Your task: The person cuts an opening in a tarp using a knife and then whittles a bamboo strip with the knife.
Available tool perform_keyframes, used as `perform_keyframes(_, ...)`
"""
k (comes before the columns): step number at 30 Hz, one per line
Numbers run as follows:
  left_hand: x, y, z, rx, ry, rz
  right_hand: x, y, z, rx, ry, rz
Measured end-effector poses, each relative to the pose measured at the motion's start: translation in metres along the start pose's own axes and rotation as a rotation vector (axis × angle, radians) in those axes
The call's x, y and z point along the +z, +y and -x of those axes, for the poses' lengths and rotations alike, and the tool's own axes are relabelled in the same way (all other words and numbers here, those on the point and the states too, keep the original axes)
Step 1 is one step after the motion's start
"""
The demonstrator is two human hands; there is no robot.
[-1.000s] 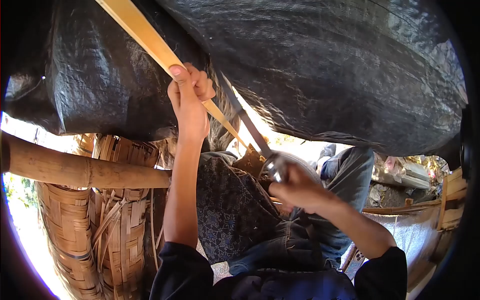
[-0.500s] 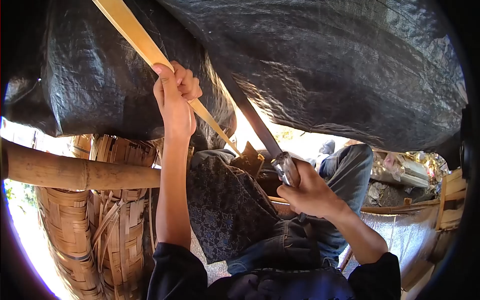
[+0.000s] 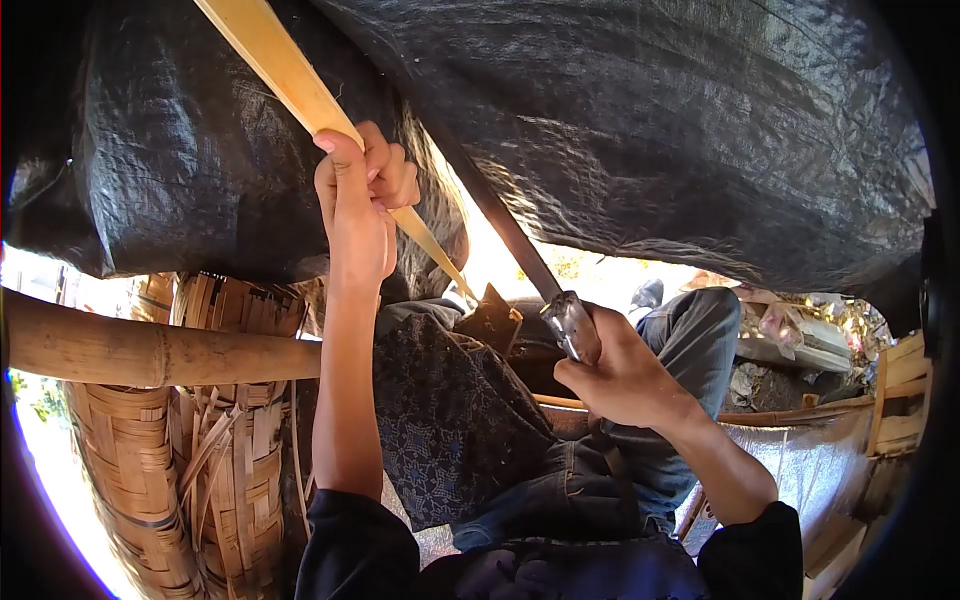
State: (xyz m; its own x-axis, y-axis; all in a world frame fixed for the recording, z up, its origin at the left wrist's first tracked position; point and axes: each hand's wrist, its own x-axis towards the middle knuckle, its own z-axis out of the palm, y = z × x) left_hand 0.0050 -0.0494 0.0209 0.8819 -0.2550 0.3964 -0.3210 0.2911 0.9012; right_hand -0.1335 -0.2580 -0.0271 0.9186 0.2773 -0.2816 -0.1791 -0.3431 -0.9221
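Note:
My left hand (image 3: 362,195) is wrapped round a long pale bamboo strip (image 3: 275,65), thumb lying along it. The strip slants from the top left down to a brown wooden block (image 3: 490,320) near my knee. In my right hand (image 3: 625,375) is the metal-collared handle of a long dark blade (image 3: 500,215), which points up and to the left, to the right of the strip and apart from my left hand. A dark patterned cloth (image 3: 440,420) covers my leg below the strip.
Black plastic sheeting (image 3: 640,130) hangs across the top. A thick bamboo pole (image 3: 200,352) runs in from the left, in front of woven bamboo baskets (image 3: 125,450). Debris (image 3: 790,330) and wooden slats (image 3: 903,385) lie at the right.
My left hand has moved slightly left and down from its first position with the strip. The blade, blurred and farther left at first, now appears steady, with my right hand a little farther right.

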Motion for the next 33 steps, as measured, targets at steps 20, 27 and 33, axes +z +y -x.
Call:
perform_keyframes(20,0.002,-0.008,-0.011,-0.026,-0.004,0.063,0.018,-0.012,0.004,0.052,-0.017,-0.243)
perform_keyframes(27,0.006,-0.01,-0.013,0.012,0.021,0.058,0.045,0.017,-0.017,0.302,-0.25,-0.647)
perform_keyframes(33,0.005,-0.011,-0.017,0.03,0.06,0.043,0.025,-0.004,-0.005,0.151,-0.155,-0.486)
